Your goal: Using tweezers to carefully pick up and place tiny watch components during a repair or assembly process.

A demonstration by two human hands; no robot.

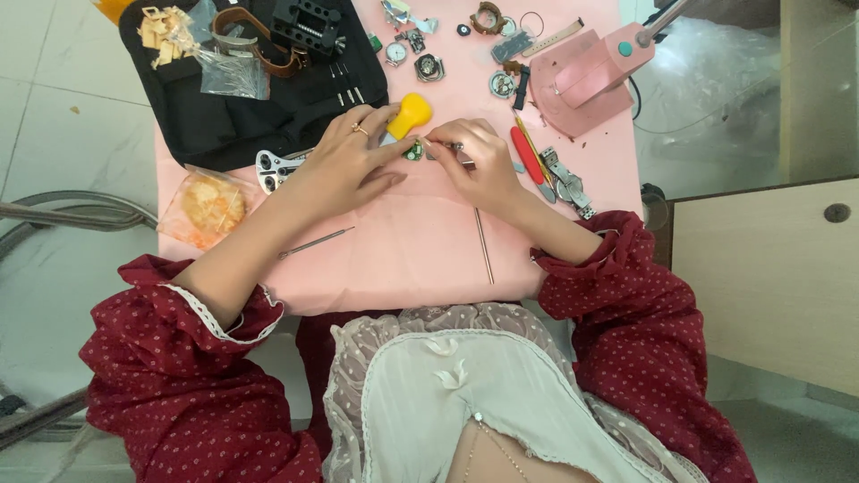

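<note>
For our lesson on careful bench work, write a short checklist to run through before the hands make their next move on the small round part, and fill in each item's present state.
1. Small round part pinched by left hand: ok.
2. Thin metal tool in right hand, tip at the part: ok, though the exact contact point cannot be told.
3. Part rests over the pink mat, not the edge: ok.
4. Loose metal rod lies near the right wrist, could be knocked: not ok.
5. Yellow-handled tool sits just behind the fingers: cannot tell if it touches them.
6. Spare watch cases lie well away: ok.
</note>
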